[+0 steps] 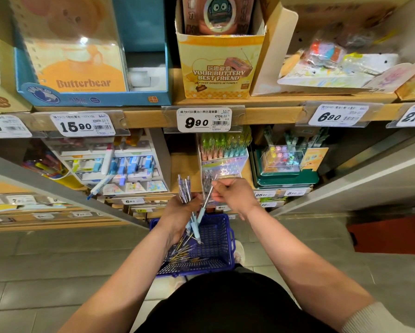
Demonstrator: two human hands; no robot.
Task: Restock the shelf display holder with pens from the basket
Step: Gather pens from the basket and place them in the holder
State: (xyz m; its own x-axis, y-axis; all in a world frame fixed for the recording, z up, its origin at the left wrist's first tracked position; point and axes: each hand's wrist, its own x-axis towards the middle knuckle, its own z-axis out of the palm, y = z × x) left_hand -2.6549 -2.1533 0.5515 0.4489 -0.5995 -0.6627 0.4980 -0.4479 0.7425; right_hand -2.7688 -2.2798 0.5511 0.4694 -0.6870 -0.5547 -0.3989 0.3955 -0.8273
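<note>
Item 1, nearest me: blue basket [219, 239] on the tiled floor [57, 260] in front of the shelving, with loose pens [181, 252] lying in a fan against its left side

Item 2: my left hand [177, 215], above the basket's far left corner, grip closed round a bundle of pens [185, 188]; their purple-white barrels stand up past the fingers, the tips pointing down toward the basket

Item 3: my right hand [233, 193], just right of the left, grip pinching the upper end of one pale blue pen [203, 211]; the pen slants down and leftward, its tip over the basket, its barrel crossing in front of the bundle

Item 4: display holder [222, 162] on the lower shelf, directly behind the right hand; iridescent front panel, rows of green, pink and blue pens upright in its upper part. I cannot tell how full the lower front part is

Item 5: price tag reading 9.90 [204, 120] on the shelf edge above the holder

Item 6, furthest: yellow carton [219, 68] printed "YOUR BUTTERY BEST FRIEND" on the upper shelf
</note>
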